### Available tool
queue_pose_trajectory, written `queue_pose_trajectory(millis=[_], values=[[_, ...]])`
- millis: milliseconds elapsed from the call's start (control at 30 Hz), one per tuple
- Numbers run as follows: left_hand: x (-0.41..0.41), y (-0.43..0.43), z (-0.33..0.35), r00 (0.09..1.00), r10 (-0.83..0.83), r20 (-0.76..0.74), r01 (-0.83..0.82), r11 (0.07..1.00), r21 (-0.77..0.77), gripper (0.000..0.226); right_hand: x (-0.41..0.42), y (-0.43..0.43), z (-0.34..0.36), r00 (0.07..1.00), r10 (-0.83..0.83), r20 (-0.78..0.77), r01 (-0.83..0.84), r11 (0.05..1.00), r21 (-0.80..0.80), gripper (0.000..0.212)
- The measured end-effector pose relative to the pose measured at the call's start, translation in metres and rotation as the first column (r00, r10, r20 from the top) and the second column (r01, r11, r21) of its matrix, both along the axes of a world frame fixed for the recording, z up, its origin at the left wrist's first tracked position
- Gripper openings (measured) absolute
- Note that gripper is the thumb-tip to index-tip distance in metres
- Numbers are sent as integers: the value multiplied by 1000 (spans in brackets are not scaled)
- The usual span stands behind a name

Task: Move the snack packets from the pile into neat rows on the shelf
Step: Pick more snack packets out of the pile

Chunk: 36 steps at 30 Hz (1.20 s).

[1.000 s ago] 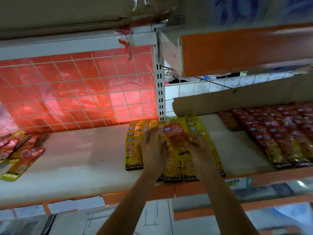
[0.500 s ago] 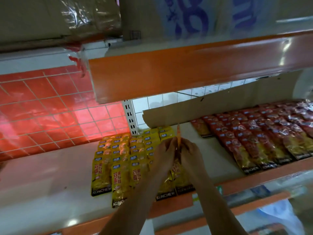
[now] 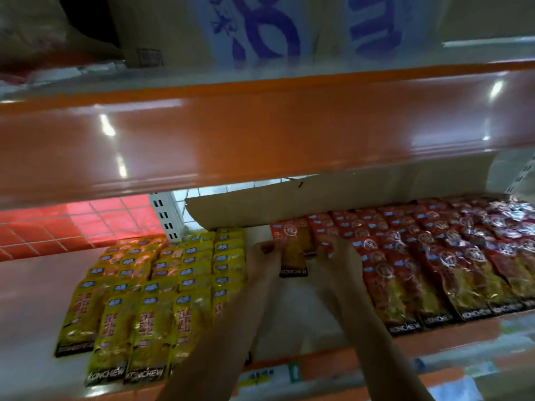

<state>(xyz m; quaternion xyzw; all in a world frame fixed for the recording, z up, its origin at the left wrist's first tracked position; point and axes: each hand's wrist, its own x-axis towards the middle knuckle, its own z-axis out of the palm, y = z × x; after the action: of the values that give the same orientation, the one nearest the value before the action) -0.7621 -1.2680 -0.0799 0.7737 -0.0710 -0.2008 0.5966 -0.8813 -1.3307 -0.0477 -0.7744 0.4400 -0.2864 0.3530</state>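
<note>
An orange-lipped white shelf [image 3: 34,314] carries rows of glossy red snack packets [image 3: 434,270] at its right end, yellow foil packets [image 3: 162,285] left of centre. In the gap between, near the back edge, the left hand [image 3: 262,264] and right hand [image 3: 337,256] hold one red-orange packet [image 3: 293,250], each grip clamped. Placement looks under way; next, it wants laying flush against the red rows.

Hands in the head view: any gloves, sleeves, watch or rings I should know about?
No gloves on the left hand or the right hand. The left forearm and right forearm are bare to the frame edge: no sleeve, watch or bracelet shows. No rings are visible. One left-hand nail looks dark, perhaps polish; blur prevents certainty.
</note>
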Motion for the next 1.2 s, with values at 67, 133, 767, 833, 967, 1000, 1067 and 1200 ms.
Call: queue_pose_trajectory(millis=[67, 133, 767, 833, 967, 1000, 1067, 1200], values=[[-1, -8, -3, 1000, -3, 21, 2, 998, 70, 25, -1, -11, -4, 999, 32, -42, -34, 998, -44, 30], [-1, -12, -3, 999, 3, 44, -7, 994, 110, 22, -1, -18, -8, 995, 62, -73, -67, 995, -68, 30], [10, -39, 5, 914, -239, 327, 52, 870, 490, 24, -2, -37, -11, 969, 190, -156, -212, 968, -136, 31], [10, -39, 5, 903, -268, 337, 61, 854, 516, 25, -2, -38, -11, 968, 192, -160, -213, 968, -131, 31], [11, -37, 5, 882, -307, 358, 64, 830, 554, 28, -2, -36, -9, 973, 182, -144, -204, 967, -152, 28], [10, -36, 5, 875, -320, 364, 67, 824, 562, 30, -2, -35, -8, 974, 180, -139, -201, 967, -159, 27], [9, -32, 8, 855, -344, 389, 71, 820, 568, 32, 0, -32, -4, 975, 182, -131, -203, 964, -173, 28], [5, -16, 16, 754, -406, 517, 52, 821, 568, 31, 12, -17, 3, 968, 192, -162, -222, 956, -194, 30]])
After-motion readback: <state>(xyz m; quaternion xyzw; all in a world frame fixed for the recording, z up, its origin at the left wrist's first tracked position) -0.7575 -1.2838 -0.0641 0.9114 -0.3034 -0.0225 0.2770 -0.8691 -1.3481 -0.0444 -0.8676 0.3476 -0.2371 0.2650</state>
